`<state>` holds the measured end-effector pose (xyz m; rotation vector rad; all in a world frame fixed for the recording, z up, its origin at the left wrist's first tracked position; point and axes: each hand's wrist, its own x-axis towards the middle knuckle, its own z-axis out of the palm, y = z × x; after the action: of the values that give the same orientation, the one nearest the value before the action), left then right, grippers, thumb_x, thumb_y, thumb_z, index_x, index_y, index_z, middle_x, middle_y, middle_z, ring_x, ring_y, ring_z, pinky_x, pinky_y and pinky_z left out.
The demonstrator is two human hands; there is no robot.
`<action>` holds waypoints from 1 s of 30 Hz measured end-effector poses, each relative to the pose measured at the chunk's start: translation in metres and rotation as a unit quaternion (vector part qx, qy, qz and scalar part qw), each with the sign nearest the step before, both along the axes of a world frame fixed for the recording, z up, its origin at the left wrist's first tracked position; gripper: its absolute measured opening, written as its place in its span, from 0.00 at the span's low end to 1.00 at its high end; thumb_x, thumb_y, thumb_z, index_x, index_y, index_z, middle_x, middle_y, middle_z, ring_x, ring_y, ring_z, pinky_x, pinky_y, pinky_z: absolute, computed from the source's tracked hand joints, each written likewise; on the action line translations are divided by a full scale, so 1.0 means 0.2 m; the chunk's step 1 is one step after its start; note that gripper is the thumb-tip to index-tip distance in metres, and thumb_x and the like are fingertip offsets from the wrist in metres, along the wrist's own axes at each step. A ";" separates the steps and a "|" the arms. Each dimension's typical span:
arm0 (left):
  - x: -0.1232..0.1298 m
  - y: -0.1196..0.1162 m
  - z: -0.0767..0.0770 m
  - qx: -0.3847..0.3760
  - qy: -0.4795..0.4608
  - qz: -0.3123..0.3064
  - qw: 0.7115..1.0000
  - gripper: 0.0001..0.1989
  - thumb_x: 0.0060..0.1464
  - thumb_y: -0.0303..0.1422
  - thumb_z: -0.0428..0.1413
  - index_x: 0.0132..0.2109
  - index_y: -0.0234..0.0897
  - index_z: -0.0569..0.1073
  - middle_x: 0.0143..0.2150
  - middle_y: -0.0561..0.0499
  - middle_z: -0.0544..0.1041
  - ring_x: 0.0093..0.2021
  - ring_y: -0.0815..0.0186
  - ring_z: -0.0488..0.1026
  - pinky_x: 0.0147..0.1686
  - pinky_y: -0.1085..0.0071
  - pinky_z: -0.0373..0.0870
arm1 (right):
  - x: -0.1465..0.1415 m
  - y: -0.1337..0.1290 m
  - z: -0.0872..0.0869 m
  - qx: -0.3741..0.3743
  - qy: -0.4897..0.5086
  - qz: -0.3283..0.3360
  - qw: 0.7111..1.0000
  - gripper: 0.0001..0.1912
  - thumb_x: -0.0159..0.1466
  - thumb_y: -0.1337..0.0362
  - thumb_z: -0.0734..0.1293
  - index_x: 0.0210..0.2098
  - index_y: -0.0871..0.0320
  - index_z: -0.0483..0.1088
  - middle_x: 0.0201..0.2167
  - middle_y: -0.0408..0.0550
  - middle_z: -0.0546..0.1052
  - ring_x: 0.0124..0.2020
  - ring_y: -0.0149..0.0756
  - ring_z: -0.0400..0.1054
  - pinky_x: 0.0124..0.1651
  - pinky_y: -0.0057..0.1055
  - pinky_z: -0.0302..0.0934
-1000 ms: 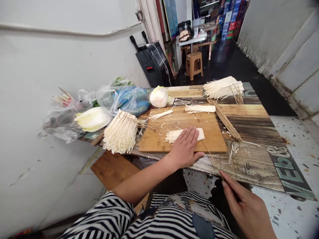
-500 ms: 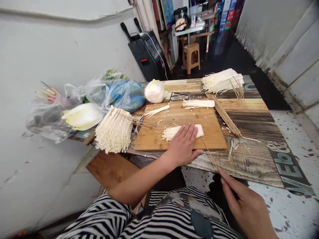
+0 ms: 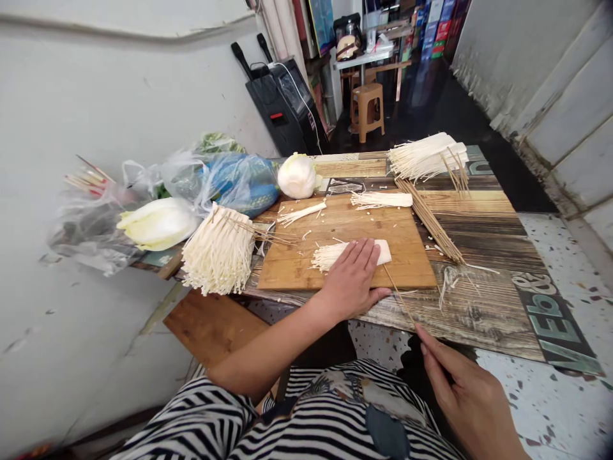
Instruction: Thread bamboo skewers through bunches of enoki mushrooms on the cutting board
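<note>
My left hand (image 3: pixel 352 278) lies flat, fingers stretched out, pressing down on a bunch of enoki mushrooms (image 3: pixel 383 252) on the wooden cutting board (image 3: pixel 292 271). The caps stick out left of the fingers, the pale base to the right. Below the board, my right hand (image 3: pixel 462 377) pinches a thin bamboo skewer (image 3: pixel 400 295) near its lower end. The skewer slants up to the near edge of the bunch's base; its tip is hidden there. Farther back on the board lie a second enoki bunch (image 3: pixel 382 200) and a few loose strands (image 3: pixel 301 214).
At the board's right lies a bundle of bamboo skewers (image 3: pixel 431 220). Skewered enoki piles sit at the left (image 3: pixel 220 255) and far right (image 3: pixel 426 155). Cabbages (image 3: pixel 160 223) and plastic bags (image 3: pixel 239 182) crowd the left. A black speaker (image 3: pixel 287 102) stands behind the table.
My right hand has moved slightly up and to the left, and the skewer has gone a little further in under the enoki bunch. The left hand has stayed in place.
</note>
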<state>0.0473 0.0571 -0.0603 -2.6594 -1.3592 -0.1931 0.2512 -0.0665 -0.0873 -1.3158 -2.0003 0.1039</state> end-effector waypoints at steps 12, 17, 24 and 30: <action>-0.01 0.01 0.00 -0.004 0.006 -0.002 1.000 0.45 0.59 0.57 0.44 0.67 0.21 0.54 0.69 0.34 0.53 0.70 0.51 0.48 0.69 0.58 0.42 | -0.01 0.01 -0.02 0.000 -0.010 0.001 1.000 0.16 0.68 0.69 0.60 0.53 0.66 0.69 0.44 0.53 0.79 0.40 0.30 0.76 0.43 0.21 0.68; 0.00 0.01 0.01 -0.005 0.005 -0.002 1.000 0.45 0.59 0.58 0.43 0.67 0.21 0.54 0.69 0.34 0.53 0.70 0.52 0.48 0.69 0.59 0.42 | -0.01 0.01 -0.03 0.006 -0.008 0.000 1.000 0.17 0.67 0.72 0.61 0.55 0.66 0.68 0.44 0.53 0.79 0.39 0.29 0.76 0.43 0.21 0.68; -0.01 0.01 0.01 0.001 0.007 -0.007 1.000 0.45 0.59 0.58 0.43 0.67 0.21 0.54 0.69 0.34 0.54 0.70 0.53 0.49 0.69 0.58 0.43 | -0.03 0.03 -0.03 0.015 0.002 -0.002 1.000 0.17 0.66 0.73 0.61 0.54 0.67 0.68 0.44 0.54 0.79 0.39 0.29 0.76 0.44 0.21 0.68; -0.01 0.01 0.01 -0.005 0.006 -0.005 1.000 0.45 0.59 0.58 0.43 0.67 0.22 0.54 0.69 0.34 0.54 0.70 0.53 0.50 0.69 0.59 0.44 | -0.06 0.05 -0.03 0.011 0.021 -0.010 1.000 0.18 0.66 0.72 0.60 0.54 0.63 0.70 0.40 0.50 0.80 0.35 0.29 0.76 0.39 0.20 0.69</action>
<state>0.0457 0.0594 -0.0579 -2.6720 -1.3480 -0.1712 0.2386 -0.0568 -0.0929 -1.3097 -1.9466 0.0999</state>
